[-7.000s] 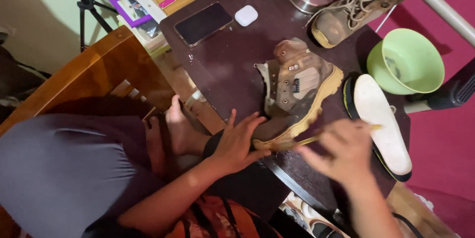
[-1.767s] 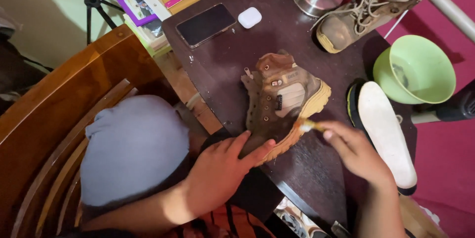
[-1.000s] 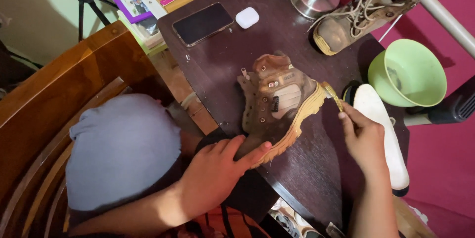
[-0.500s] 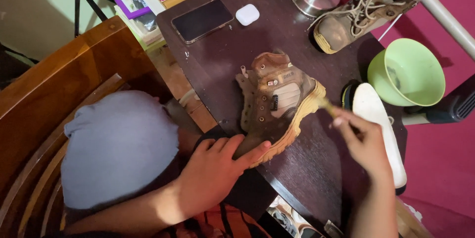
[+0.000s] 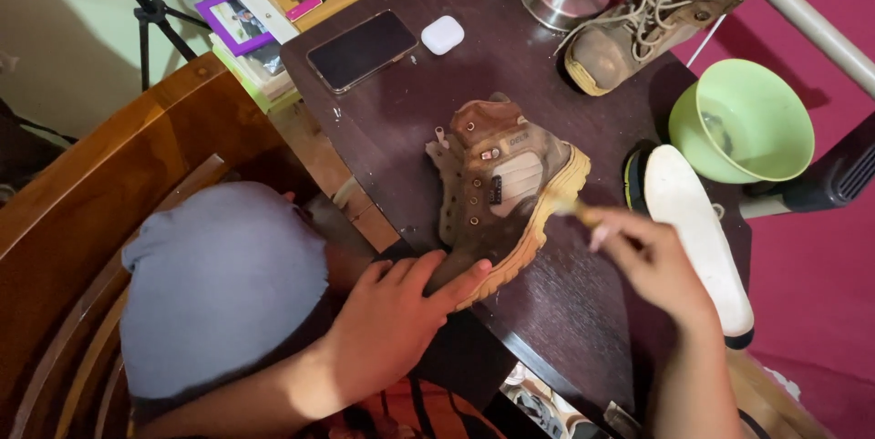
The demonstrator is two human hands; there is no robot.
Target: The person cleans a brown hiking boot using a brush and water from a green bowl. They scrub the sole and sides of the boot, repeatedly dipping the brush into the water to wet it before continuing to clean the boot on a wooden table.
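Head view: boot (image 5: 499,193) is lying on its side, centre of dark counter (image 5: 401,111). Left hand (image 5: 396,320) is pressing down on boot's heel end, fingers spread, grip flat & holding nothing. Right hand (image 5: 652,261) is pinching a small brush (image 5: 576,211), grip narrow, tip touching boot's yellow sole edge. Insole (image 5: 697,229) is lying just right of hand, green bowl (image 5: 743,120) beyond it. Phone (image 5: 362,50) & 2nd boot (image 5: 638,24) are sitting at far edge.

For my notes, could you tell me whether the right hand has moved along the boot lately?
Yes: the right hand moved from the boot toe toward its mid-sole.
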